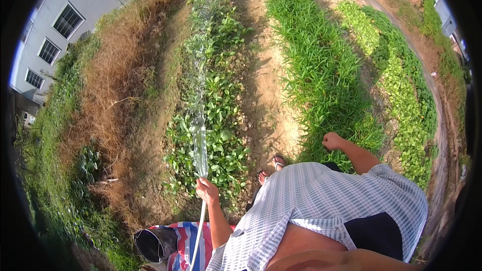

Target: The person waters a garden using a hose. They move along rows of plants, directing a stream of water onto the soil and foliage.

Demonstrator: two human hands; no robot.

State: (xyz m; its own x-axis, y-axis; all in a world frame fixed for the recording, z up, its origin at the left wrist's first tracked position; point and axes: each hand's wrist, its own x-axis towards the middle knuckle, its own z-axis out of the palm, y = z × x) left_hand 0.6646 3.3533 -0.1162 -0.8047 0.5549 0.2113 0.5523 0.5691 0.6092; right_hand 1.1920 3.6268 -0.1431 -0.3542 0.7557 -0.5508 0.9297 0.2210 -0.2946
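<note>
My left hand (207, 190) grips the end of a pale garden hose (200, 226), whose length runs down to the bottom edge. Water (200, 139) sprays from the hose end, away from me, along a bed of leafy green plants (225, 135). My right hand (333, 141) hangs over the edge of a bed of tall, narrow-leaved greens (320, 56). Its fingers are curled, and no object shows in it. Between the two beds, my feet in flip-flops (278, 163) stand on a bare dirt path.
A black bucket (148, 245) lies tipped beside a red, white and blue striped sheet (184, 239) at the lower left. Dry brown brush (109, 79) borders the left side, near a white building (45, 19). Light green plants (399, 94) grow on the right.
</note>
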